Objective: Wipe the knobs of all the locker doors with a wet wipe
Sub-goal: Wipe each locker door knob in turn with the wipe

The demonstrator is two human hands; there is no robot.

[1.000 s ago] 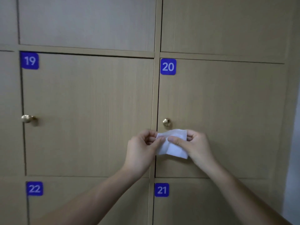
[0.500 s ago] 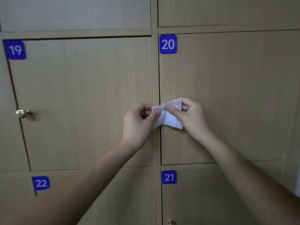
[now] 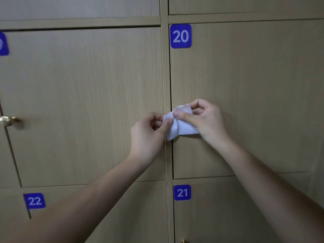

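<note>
White wet wipe (image 3: 177, 126) sits more bunched than half a second ago, well below the 20 label (image 3: 180, 36) at that door's left edge. Left hand (image 3: 148, 135) and right hand (image 3: 206, 120) both pinch it, thumbs on top, fingers curled, forearms angled upward.

Left hand (image 3: 149, 135) and right hand (image 3: 208, 120) pinching a white wet wipe (image 3: 180, 127) — at the left edge of locker door 20 (image 3: 254, 102), brass knob (image 3: 7, 121) far left

There is one view only, from the person's head. It faces the locker doors (image 3: 245, 95) straight on, from near.
</note>
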